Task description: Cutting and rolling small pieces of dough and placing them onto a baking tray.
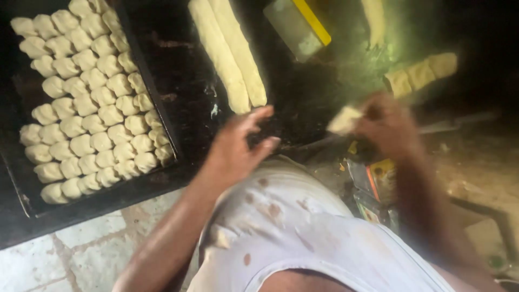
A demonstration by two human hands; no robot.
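Item 1. Right hand: blurred with motion, raised above the dark desk. Its fingers are curled and pinching a small pale dough piece, which sticks out to the inner side of the fingertips, toward the other hand. The wrist is bent and the forearm runs back down toward the body.

Item 2. Left hand: empty, palm turned inward, fingers loosely spread and half-curled, nothing held. It hangs over the near edge of the desk, and is the hand nearer both the tray and the dough logs.

Item 3. Two dough logs: long pale rolls lying side by side and touching, just beyond the left fingertips. Their long axis runs away from the person, slanting slightly left at the far end.

Item 4. Cut dough chunks: a short row of squarish pieces, beyond the right fingers and a little to the outside.

Item 5. Baking tray: dark, well to the outside of the left fingers, filled with close rows of shaped dough balls.

Item 6. Scraper with a yellow edge, lying far beyond both hands.
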